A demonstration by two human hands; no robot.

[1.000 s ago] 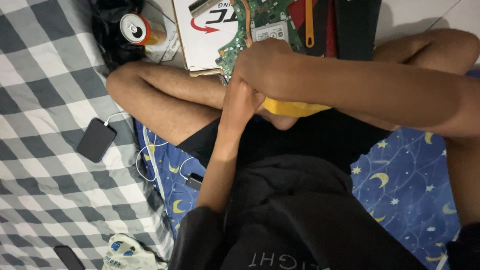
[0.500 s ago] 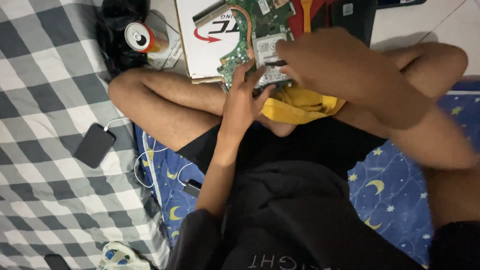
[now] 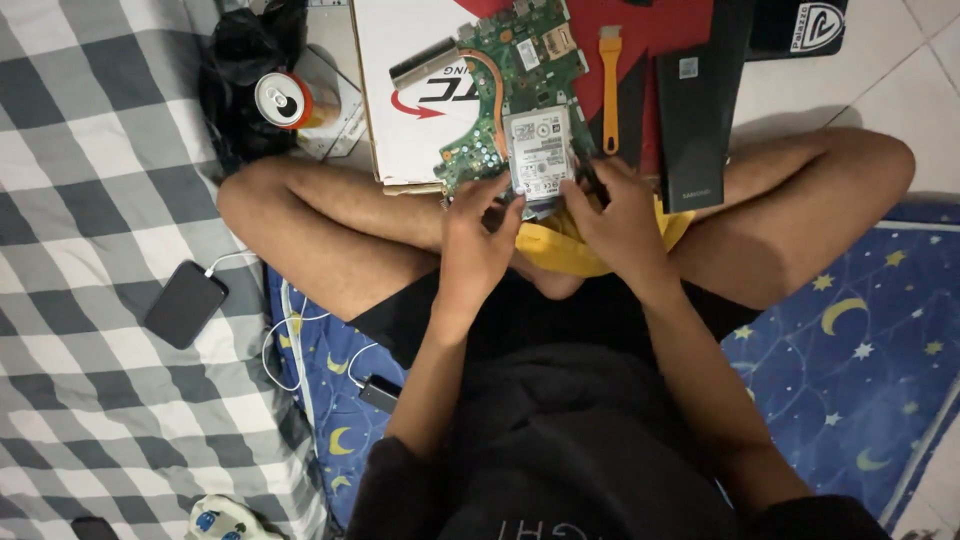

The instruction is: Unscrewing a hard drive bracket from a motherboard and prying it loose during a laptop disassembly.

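I see my left hand [image 3: 478, 235] and right hand [image 3: 618, 215] side by side over crossed legs, each pinching a near corner of the silver hard drive [image 3: 541, 150]; grip looks firm, though the fingertips partly hide the drive's near edge. A yellow cloth [image 3: 560, 245] sits right under the hands. The drive lies on the near end of the green circuit board [image 3: 510, 80], which rests on a white cardboard box [image 3: 400, 100]. Just right of the drive: orange pry tool [image 3: 609, 85], then a black slab [image 3: 695, 120], so little room there. Left, past the box edge, a drink can [image 3: 283, 100]. Phone [image 3: 186, 303] lies well apart on the checked blanket [image 3: 90, 200].
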